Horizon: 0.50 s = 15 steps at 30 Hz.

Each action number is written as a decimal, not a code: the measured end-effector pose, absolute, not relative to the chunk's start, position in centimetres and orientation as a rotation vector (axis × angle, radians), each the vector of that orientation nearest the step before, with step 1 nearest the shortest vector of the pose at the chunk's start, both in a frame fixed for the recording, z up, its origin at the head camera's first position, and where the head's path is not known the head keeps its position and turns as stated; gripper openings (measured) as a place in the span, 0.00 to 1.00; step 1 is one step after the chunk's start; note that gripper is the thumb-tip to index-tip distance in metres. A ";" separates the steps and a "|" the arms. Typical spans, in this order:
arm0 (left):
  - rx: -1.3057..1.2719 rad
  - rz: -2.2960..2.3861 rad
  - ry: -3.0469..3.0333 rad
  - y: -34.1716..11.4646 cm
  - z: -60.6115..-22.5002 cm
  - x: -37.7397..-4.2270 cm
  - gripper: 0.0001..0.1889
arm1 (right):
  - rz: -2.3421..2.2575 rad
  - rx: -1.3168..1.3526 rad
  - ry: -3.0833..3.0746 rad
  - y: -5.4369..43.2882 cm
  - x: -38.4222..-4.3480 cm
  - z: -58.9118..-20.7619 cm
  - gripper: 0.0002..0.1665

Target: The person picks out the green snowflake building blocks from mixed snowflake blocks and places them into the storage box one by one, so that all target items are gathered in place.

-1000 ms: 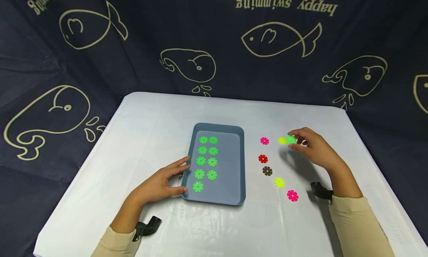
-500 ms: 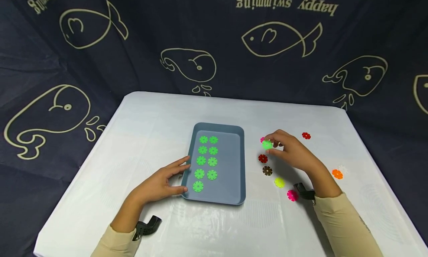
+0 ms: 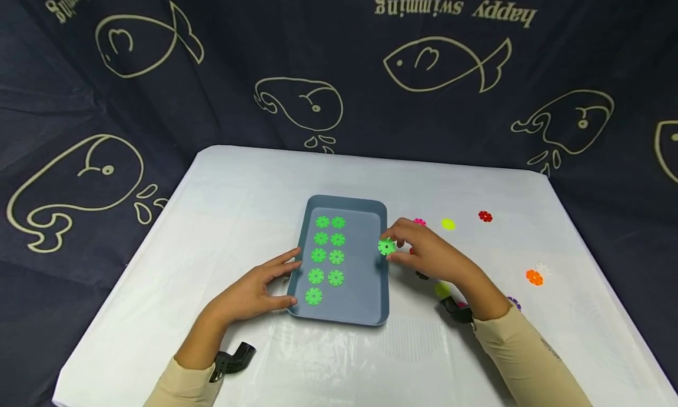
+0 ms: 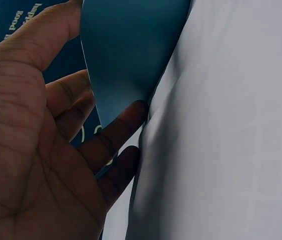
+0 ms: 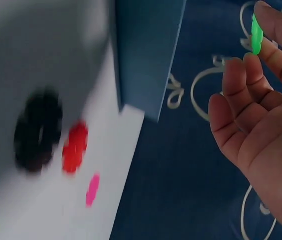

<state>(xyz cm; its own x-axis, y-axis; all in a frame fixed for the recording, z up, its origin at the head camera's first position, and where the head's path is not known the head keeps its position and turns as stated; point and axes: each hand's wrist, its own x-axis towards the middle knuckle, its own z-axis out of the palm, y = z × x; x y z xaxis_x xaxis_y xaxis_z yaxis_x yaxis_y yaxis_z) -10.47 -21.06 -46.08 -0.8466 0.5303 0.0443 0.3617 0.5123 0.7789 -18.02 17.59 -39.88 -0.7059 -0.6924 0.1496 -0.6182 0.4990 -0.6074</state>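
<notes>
A blue-grey rectangular tray [image 3: 362,301] lies on the white table, with several green notched discs [image 3: 336,257] in two columns on its left side. My left hand [image 3: 259,289] rests against the tray's left wall with spread fingers; in the left wrist view the fingertips touch the outer wall [image 4: 131,55]. Above the tray's right rim, my right hand [image 3: 431,254] pinches one green notched disc [image 3: 386,246] between thumb and fingers. The right wrist view shows that disc [image 5: 257,35] edge-on, held at the fingertips.
Right of the tray lie loose discs: a yellow disc [image 3: 448,224], a red disc [image 3: 485,216], an orange disc [image 3: 534,277], a white disc [image 3: 542,269] and others partly hidden under the right arm. A dark fish-print cloth [image 3: 339,54] hangs behind the table.
My right hand has moved left with the green disc, from beside the yellow disc to over the tray's right rim. My left hand has stayed put.
</notes>
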 end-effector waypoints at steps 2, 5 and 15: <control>0.765 1.248 2.548 -21.1 -46.1 -10.5 0.40 | -0.981 -1.186 2.592 16.6 -17.6 -40.1 0.20; 0.765 1.251 2.543 -21.1 -46.2 -10.4 0.40 | -0.956 -1.244 2.553 15.2 -16.9 -40.5 0.20; 0.804 1.232 2.576 -21.1 -46.1 -10.5 0.39 | -0.823 -1.365 2.457 11.7 -15.8 -41.8 0.18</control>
<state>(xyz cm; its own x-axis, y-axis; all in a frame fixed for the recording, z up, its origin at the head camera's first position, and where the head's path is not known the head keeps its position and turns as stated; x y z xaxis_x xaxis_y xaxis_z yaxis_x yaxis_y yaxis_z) -10.54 -21.13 -46.13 -0.8390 0.5394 0.0720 0.3947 0.5120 0.7629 -15.83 11.74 -41.77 -0.5477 -0.8327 0.0819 -0.7141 0.4142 -0.5644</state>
